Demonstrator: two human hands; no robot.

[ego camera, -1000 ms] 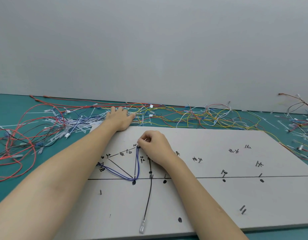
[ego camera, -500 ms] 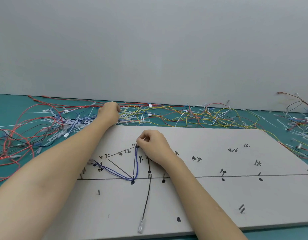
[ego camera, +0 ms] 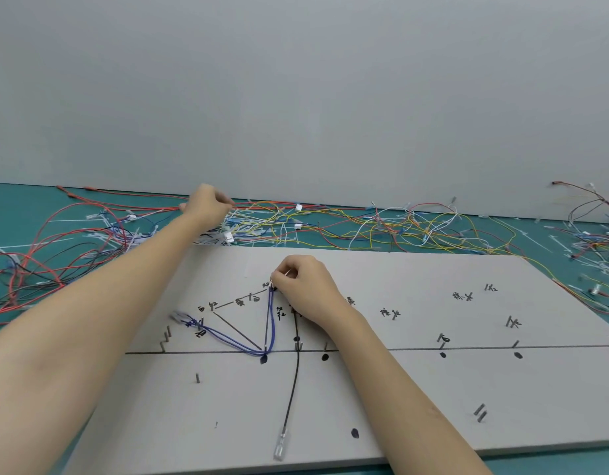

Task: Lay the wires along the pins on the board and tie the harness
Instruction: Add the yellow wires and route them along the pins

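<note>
Mostly loose wires (ego camera: 330, 228) strewn across teal table (ego camera: 8, 200)

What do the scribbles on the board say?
All are handwritten marks on the board, with no print or brand.
"红": black, by the blue wire, below a smaller mark that is not clear.
"白": left of the line's left end; the mark next to it is too rough.
"1": far right, followed by an unclear mark.
Other marks near the pins: too small or blurred to read.
</note>
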